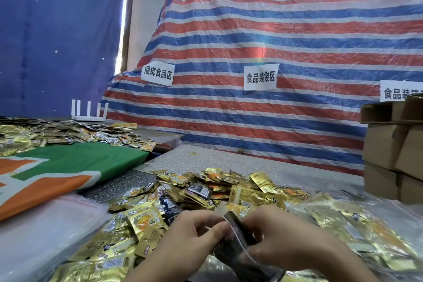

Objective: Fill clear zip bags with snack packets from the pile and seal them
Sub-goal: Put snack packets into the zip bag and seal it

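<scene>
Head view, lower centre of the frame: the fingers of the left hand (194, 233) and right hand (277, 236) curl onto the mouth of a clear zip bag (238, 242), pinching its top edge from either side, with dark contents showing inside. This looks like the sealing step; the next move likely calls for running pinched fingers along the zip strip until it closes. Around the hands, the pile of gold snack packets (206, 190) covers the desk (229, 160). Filled bags (357, 231) lie at lower right, empty zip bags (45, 224) at lower left, cardboard boxes (393, 144) at right.
</scene>
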